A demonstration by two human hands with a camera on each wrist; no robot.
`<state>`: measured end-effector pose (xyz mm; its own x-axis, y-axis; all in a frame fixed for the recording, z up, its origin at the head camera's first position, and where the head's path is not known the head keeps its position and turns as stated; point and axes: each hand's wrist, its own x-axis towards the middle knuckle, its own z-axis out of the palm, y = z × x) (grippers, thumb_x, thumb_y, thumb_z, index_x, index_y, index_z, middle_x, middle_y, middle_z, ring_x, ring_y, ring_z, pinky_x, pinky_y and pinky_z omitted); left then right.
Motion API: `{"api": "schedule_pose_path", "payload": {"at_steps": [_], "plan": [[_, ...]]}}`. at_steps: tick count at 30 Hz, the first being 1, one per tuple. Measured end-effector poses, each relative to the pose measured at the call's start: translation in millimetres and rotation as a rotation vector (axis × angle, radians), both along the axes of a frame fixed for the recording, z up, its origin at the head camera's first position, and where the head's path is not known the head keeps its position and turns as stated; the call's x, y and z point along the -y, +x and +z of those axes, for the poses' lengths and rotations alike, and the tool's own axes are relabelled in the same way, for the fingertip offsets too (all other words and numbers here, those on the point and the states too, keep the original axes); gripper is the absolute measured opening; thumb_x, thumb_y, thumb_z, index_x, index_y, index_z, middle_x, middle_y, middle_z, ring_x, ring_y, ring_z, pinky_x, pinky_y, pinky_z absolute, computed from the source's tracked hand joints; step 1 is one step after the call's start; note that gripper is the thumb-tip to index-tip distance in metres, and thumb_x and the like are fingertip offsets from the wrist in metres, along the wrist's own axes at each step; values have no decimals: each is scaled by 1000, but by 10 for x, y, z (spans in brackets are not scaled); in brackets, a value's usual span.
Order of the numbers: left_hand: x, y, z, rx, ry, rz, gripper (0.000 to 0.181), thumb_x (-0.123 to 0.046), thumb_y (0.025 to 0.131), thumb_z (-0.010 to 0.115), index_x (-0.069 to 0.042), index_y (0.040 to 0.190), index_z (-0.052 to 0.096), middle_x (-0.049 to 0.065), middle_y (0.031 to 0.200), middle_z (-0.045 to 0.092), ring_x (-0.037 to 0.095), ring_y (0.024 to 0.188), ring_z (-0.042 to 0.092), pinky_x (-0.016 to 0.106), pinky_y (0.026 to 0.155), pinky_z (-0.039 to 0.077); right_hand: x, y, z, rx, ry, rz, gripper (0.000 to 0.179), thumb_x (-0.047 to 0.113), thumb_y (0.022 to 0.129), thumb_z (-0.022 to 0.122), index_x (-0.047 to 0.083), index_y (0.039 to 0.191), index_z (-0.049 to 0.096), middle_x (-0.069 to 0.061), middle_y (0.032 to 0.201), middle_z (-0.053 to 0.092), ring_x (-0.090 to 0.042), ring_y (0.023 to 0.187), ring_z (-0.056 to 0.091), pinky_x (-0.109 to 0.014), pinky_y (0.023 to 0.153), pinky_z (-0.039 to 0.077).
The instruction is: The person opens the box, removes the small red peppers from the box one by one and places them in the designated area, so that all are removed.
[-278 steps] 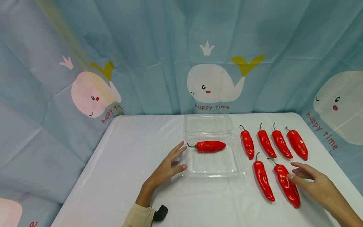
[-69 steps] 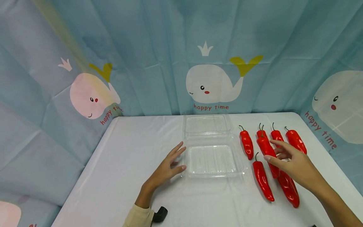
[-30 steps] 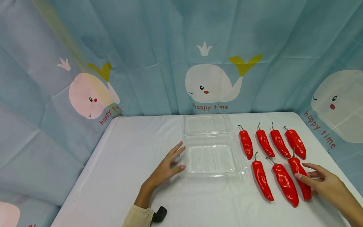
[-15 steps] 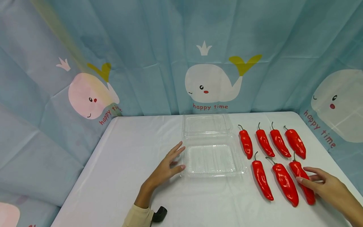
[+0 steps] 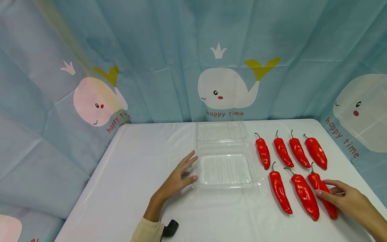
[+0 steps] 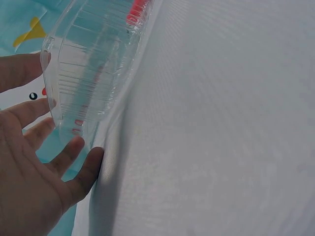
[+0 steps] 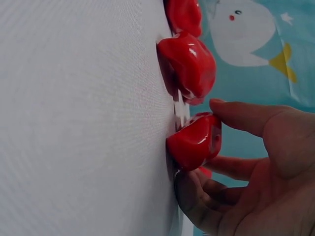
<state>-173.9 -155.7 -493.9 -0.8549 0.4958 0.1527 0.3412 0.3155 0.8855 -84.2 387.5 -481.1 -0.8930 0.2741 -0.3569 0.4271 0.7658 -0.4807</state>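
Note:
My right hand has its thumb and fingers around the rightmost red chili pepper of the near row. In the right wrist view the thumb touches one side of that pepper, and fingers lie on the other side. The pepper rests on the white cloth with its stem pointing away. My left hand, fingers spread, is at the left edge of an open clear plastic clamshell container. In the left wrist view its fingertips touch or nearly touch the container wall. Nothing lies inside the container.
Two more peppers, a left one and a middle one, share the near row. Several peppers form the far row. The container's lid lies folded back. A blue whale-print curtain surrounds the table.
The pepper that lay in the container has been carried right by my right hand and set down at the end of the near row. My left hand has stayed at the container.

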Motion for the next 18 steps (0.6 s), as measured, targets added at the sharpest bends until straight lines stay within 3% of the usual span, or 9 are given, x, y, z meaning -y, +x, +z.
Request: {"api": "schedule_pose_path", "payload": {"at_steps": [11,18], "plan": [[9,0,-4,-6,6,2,73,-15,102,70,-11,166,36,2,179,15,37,161,24,65,114,45,4,-8,8,-1,6,26,94,47,93,78,-18,144,32,-43,110,55,-27,82,64,-44,65,66],[-4,9,-4,15,10,9,74,-14,101,71,-16,166,37,3,179,15,31,162,22,62,114,46,-15,-73,118,-55,33,12,89,47,100,69,-19,146,31,-50,130,45,-55,101,60,-51,66,66]]}}
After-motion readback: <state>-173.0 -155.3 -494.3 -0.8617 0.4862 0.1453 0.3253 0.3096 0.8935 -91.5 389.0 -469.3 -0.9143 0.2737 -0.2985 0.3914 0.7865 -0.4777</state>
